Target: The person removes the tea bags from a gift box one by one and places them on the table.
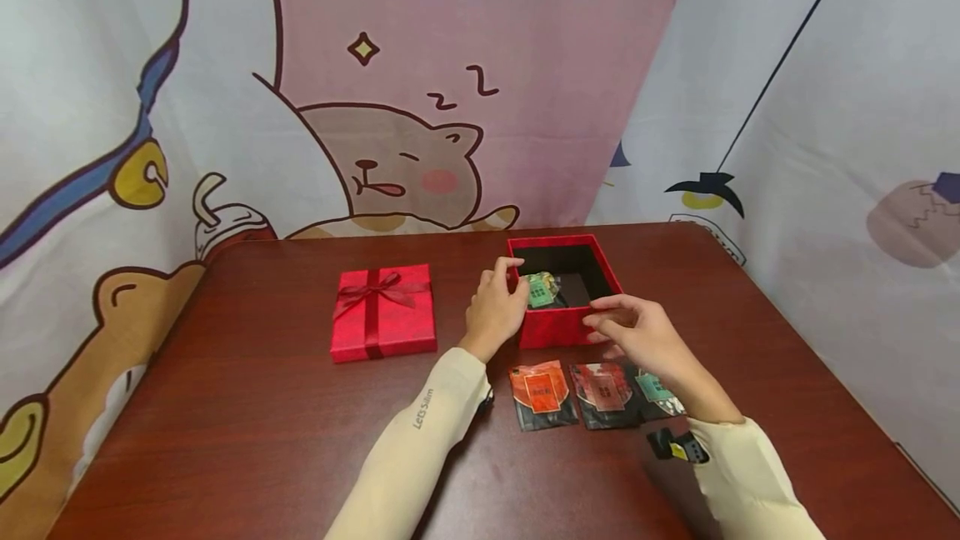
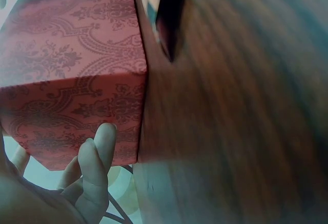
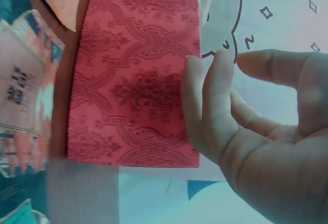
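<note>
An open red box with a dark inside stands at the back of the table, a green-labelled packet lying in its left part. My left hand grips the box's left wall; in the left wrist view, fingertips of this hand rest against the patterned side. At the front right corner is my right hand, its fingers loosely bent. The right wrist view shows that hand beside the box's rim, nothing between thumb and fingers, a fingertip at the red side.
In front of the box lie an orange packet, a dark red packet and a green-labelled one, partly behind my right forearm. A red lid with a ribbon bow lies to the left. Behind the table hangs a printed cloth.
</note>
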The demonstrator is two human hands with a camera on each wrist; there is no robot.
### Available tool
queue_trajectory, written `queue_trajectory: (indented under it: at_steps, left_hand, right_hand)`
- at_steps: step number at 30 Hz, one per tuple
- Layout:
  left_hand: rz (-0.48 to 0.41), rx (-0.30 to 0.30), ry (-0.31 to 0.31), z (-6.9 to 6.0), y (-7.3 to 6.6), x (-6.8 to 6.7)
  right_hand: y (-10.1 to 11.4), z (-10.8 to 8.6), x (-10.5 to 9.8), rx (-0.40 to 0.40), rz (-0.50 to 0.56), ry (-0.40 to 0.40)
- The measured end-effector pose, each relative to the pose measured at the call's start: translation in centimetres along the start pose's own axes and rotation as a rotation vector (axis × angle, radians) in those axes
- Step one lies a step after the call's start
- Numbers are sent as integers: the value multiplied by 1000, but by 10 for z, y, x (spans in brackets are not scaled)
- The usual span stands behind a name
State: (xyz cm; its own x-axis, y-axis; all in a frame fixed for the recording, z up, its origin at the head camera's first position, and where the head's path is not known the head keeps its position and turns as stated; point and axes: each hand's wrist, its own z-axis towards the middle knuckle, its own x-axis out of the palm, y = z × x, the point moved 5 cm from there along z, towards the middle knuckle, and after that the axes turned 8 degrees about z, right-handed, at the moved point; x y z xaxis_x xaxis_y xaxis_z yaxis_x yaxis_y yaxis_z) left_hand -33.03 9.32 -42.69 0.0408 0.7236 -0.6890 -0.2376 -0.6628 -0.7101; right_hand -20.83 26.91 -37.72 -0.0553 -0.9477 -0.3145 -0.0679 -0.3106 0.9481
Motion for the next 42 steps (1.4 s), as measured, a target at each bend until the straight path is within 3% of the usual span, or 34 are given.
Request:
queue_trajectory:
  at_steps: [21,42]
  left_hand:
    - [-3,7,-12,2,1,2]
    - [5,-8,-8,2,2,2]
  right_hand:
    - [18,23,-5,-107,-37,-45]
    - [15,49,-6,-87,-1,8]
